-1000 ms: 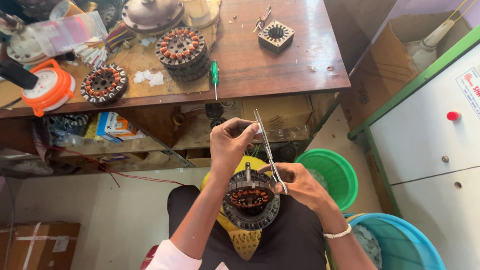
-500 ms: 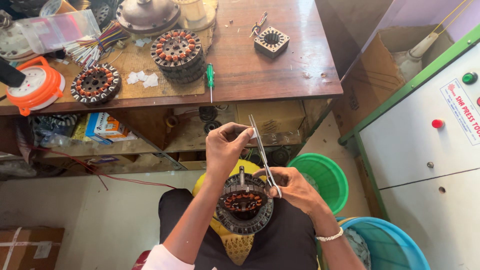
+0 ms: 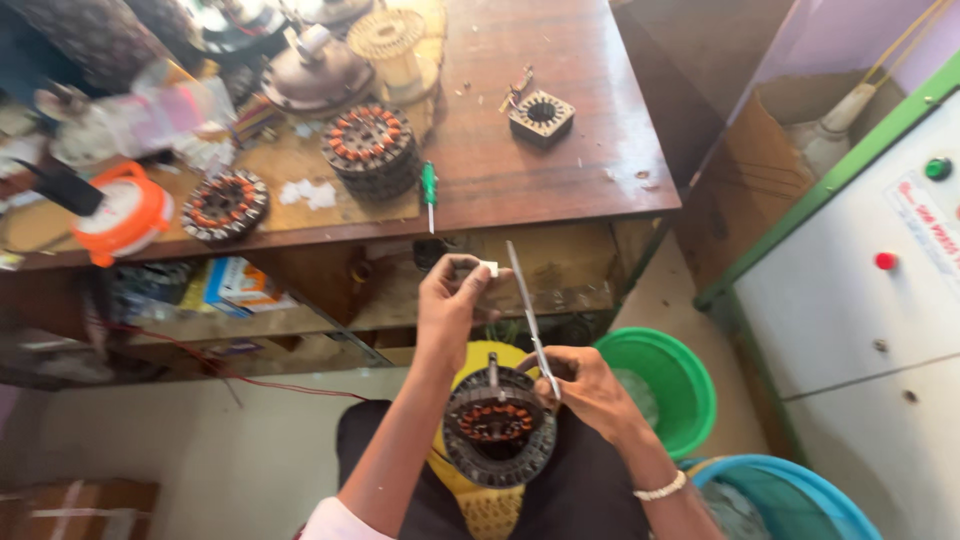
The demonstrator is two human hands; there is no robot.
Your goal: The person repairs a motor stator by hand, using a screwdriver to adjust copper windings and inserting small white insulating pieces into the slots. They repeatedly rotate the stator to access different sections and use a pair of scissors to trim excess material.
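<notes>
Two hands were at work over your lap. Your left hand (image 3: 450,310) was raised, its fingers (image 3: 470,268) pinched together on a small white piece (image 3: 490,267), held up in front of the table edge. Your right hand (image 3: 590,390) sat lower, fingers closed on the bottom end of a thin metal strip (image 3: 527,310), which slanted up and to the left, its upper tip near the white piece but apart from it.

One wound stator (image 3: 498,425), dark ring with copper-coloured coils inside, lay on your lap, touching the right hand at its upper right edge. A short upright shaft rose from its top side. Yellow cloth (image 3: 480,505) showed beneath it.

On the wooden table (image 3: 560,180):
- one stack of stators (image 3: 370,150) with orange-tipped coils, near the middle;
- one single stator (image 3: 225,205), flat, to the left of the stack;
- several white scraps (image 3: 308,192) between the two;
- one green-handled screwdriver (image 3: 429,195), at the front edge, just right of the stack;
- one small square stator core (image 3: 541,115), well apart to the right;
- one orange and white reel (image 3: 125,215), at the far left;
- one domed metal housing (image 3: 318,75), behind the stack.

On the floor: one green tub (image 3: 665,385) just right of your right hand, one blue tub (image 3: 790,500) beside it at the lower right. One white cabinet with green trim (image 3: 870,280) stood at the right.
</notes>
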